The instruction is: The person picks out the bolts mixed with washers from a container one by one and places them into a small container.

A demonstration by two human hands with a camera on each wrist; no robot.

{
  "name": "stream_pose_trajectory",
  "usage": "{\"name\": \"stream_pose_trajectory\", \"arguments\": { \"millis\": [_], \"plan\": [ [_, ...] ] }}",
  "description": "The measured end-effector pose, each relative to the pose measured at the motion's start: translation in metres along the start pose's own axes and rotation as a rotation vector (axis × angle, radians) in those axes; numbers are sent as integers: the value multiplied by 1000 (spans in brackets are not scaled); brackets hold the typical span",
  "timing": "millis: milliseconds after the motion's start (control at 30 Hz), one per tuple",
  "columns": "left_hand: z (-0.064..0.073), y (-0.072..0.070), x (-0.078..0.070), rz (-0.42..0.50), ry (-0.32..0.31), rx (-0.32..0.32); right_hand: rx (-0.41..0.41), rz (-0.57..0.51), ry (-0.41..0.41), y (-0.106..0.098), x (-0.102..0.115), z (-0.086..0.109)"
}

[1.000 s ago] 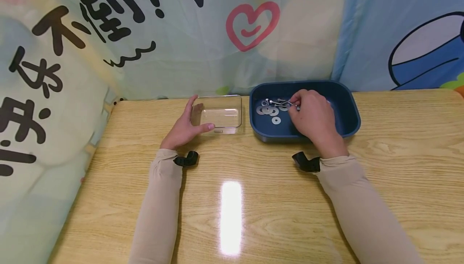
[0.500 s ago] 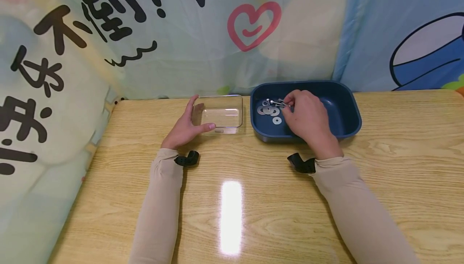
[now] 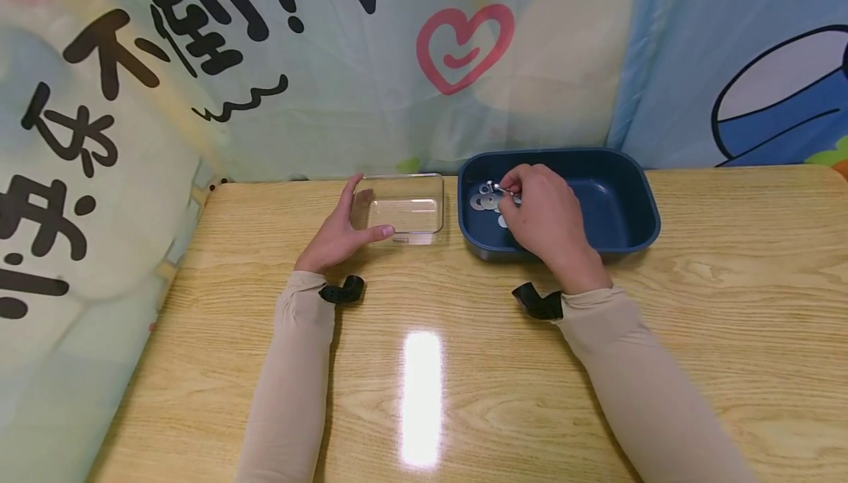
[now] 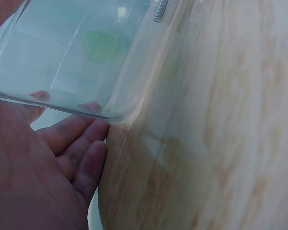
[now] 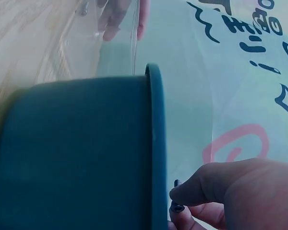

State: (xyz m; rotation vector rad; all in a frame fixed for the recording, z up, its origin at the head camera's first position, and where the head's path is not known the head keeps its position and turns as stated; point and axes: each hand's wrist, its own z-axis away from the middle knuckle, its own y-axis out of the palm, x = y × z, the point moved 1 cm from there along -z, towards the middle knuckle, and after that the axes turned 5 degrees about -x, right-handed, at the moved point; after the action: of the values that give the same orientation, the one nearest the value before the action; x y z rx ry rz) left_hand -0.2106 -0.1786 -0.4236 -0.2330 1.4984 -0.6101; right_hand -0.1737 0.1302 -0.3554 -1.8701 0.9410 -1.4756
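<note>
A clear plastic box (image 3: 404,205) stands on the table, with a threaded screw (image 4: 160,10) lying inside it. My left hand (image 3: 336,236) holds its left end, thumb along the near side and fingers at the far corner. To the right is a dark blue tray (image 3: 616,203) containing flat washers (image 3: 488,202) and several metal screws. Over this tray, my right hand (image 3: 546,214) pinches a small screw (image 5: 177,208) between thumb and fingertips; its threaded end sticks up in the right wrist view. Part of the pile is hidden beneath the right hand.
The wooden table (image 3: 490,365) extends toward me and to the right. A printed cloth (image 3: 556,48) hangs right behind the box and tray, and also along the left side. Each wrist carries a black camera mount.
My right hand has moved left inside the tray, toward the washers, and now covers more of the screws. The left hand and the clear box have stayed in place.
</note>
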Motion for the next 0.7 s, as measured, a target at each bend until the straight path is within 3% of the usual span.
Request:
{"name": "stream_pose_trajectory", "arguments": {
  "millis": [700],
  "plan": [
    [0,0,-1,1,0,1,-24,-54,-100,23,19,2]
  ]
}}
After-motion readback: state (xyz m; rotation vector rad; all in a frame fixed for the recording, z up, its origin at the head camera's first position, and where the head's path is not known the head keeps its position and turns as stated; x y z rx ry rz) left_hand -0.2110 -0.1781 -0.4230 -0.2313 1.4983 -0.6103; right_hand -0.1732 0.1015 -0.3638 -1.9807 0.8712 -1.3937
